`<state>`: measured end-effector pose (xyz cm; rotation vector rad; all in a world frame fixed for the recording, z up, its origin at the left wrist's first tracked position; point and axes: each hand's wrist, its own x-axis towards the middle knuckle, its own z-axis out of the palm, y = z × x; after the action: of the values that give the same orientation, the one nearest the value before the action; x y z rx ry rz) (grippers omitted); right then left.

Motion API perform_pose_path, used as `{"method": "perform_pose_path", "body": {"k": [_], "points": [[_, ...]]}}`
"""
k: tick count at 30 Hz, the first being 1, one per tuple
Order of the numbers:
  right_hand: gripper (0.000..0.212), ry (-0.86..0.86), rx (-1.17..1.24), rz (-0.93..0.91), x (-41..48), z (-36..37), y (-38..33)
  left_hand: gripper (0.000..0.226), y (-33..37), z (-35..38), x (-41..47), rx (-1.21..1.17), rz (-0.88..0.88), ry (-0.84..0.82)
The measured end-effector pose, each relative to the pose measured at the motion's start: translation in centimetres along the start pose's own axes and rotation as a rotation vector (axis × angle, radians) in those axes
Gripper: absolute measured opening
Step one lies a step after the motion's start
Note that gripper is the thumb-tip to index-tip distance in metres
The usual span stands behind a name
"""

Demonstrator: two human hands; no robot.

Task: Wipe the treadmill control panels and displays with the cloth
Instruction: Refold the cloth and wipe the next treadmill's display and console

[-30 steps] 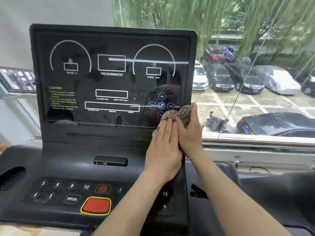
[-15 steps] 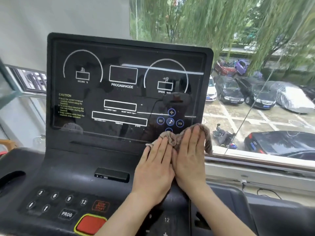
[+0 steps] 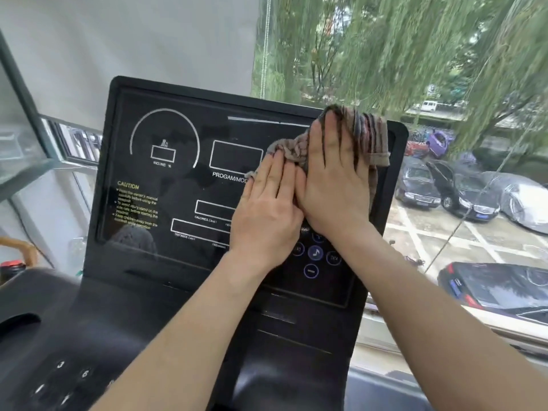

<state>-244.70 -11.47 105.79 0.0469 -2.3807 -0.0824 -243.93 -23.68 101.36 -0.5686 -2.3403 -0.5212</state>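
Gym-ish spot right up against a big window [image 3: 444,69]: willow branches hanging outside, parking lot below with dark cars [image 3: 462,191] lined up, one under a grey cover. Pale wall [image 3: 133,40] filling the upper left, a glass pane and window frame slanting in at the far left edge.

Only the head view here. Front and centre, the treadmill display [image 3: 178,179], glossy black, standing upright and tilted a bit in frame. White dial outline with "INCLINE %" at left, a "PROGAM/MODE" box in the middle, yellow CAUTION text lower left, blue round media buttons [image 3: 315,253] lower right. Lots of reflections on the glass. Below it, the matte black console [image 3: 89,321] with white number keys [image 3: 60,364] down in the bottom-left corner, kind of blurry.

Striped brown-grey cloth [image 3: 370,134] up at the display's top right corner, bunched and pressed flat to the screen, one edge draping down the right side. Right hand [image 3: 332,179] spread flat on top of it, fingers [image 3: 329,129] apart and pointing up, palm pinning the cloth to the glass. Left hand [image 3: 267,215] flat too, fingers together, just beside and touching the right one, fingertips on the cloth's lower left fold. Neither hand curled round the cloth, just pressing. Both bare forearms coming up from the bottom of frame.
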Motion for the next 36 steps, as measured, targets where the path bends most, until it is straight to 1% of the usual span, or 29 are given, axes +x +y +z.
{"method": "perform_pose_path", "body": {"k": [4,8,10,14,17,22,25,28,30,34,36], "points": [[0.062,-0.071,0.027,-0.108,-8.2,1.9,-0.9,0.068,0.4,1.1,-8.0,-0.014,0.011,-0.165],[0.066,-0.174,0.113,-0.119,-16.0,3.7,-1.6,0.068,0.1,2.1,-14.8,-0.001,0.022,-0.290],[0.066,-0.223,0.127,-0.128,-17.9,3.9,-1.9,0.066,0.0,1.8,-16.5,0.007,0.026,-0.342],[0.063,-0.306,0.150,-0.121,-19.7,3.9,-3.1,0.061,-1.0,0.1,-17.6,-0.009,0.035,-0.381],[0.064,-0.347,0.188,-0.094,-20.1,3.9,-5.2,0.059,-3.1,-1.0,-17.8,-0.060,0.037,-0.323],[0.063,-0.354,0.275,-0.163,-19.2,5.1,-10.5,0.052,-8.8,-2.7,-17.3,-0.041,-0.066,-0.235],[0.062,-0.357,0.317,-0.245,-17.4,6.2,-14.1,0.051,-13.2,-3.4,-17.3,-0.005,-0.135,-0.160],[0.061,-0.333,0.224,-0.375,-14.0,7.1,-17.8,0.050,-16.9,-4.5,-16.9,0.003,-0.223,-0.081],[0.060,-0.342,0.153,-0.457,-11.2,7.9,-20.6,0.049,-19.1,-5.4,-16.4,-0.016,-0.311,-0.053],[0.061,-0.349,0.038,-0.551,-6.7,10.0,-26.4,0.042,-22.0,-6.8,-16.0,-0.068,-0.615,-0.072],[0.062,-0.343,-0.002,-0.589,-5.5,10.3,-28.1,0.037,-23.0,-6.8,-15.9,-0.112,-0.696,-0.062]]}}
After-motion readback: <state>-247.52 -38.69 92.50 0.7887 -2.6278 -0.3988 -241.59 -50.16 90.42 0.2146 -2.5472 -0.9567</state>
